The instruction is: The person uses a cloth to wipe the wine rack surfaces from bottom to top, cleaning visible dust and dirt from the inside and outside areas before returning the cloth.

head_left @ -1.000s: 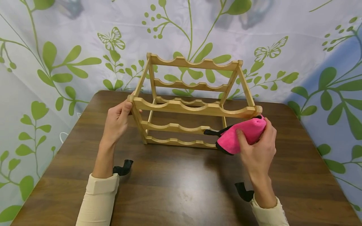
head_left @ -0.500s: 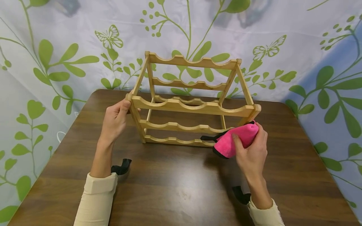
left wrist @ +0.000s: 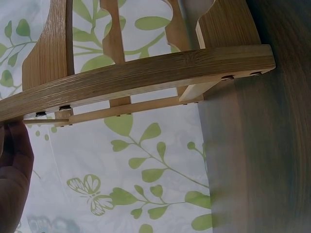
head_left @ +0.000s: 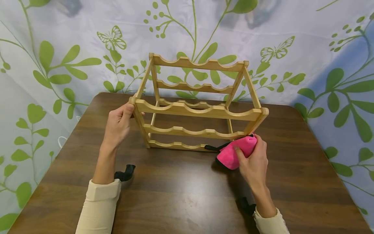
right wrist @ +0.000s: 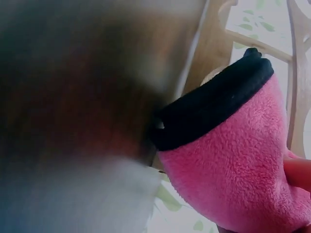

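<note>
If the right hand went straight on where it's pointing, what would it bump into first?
Most likely the front right post of the wooden rack. The pink cloth in the right hand overlaps it in the head view; whether they touch is unclear.

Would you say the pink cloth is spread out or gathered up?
Gathered up: the pink cloth is bunched in the right hand.

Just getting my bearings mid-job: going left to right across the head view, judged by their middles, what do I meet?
White loop → left hand → wooden rack → pink cloth → right hand. The black pieces near the wrists overlap the hands' span, so they're left out.
</note>
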The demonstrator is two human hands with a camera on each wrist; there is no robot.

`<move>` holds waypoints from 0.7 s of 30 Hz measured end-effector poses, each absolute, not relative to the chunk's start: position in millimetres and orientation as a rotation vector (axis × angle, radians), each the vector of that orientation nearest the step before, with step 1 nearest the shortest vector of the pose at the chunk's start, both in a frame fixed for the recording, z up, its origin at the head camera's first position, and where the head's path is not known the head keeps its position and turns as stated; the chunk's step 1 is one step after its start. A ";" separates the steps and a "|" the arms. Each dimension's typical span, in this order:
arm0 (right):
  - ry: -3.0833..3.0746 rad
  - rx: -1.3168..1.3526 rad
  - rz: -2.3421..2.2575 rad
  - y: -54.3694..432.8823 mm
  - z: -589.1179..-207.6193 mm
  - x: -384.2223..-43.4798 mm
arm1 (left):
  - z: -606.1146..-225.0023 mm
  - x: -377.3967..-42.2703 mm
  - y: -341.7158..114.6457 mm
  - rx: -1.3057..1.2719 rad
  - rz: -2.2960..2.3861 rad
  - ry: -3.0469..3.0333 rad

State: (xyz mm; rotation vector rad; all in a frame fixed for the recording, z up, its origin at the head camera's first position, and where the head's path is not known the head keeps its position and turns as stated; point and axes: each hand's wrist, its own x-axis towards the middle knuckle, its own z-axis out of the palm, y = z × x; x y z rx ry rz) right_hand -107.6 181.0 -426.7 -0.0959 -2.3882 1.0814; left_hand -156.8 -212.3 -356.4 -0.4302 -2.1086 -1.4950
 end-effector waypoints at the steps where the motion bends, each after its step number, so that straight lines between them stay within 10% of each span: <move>1: -2.396 -0.093 1.074 180.9 -427.2 -107.5 | -356.0 -156.5 -212.4 -0.432 -1.499 -2.105; 21: -2.406 -0.019 0.745 183.2 -399.5 -86.6 | -353.6 -155.0 -213.9 -0.458 -1.520 -2.120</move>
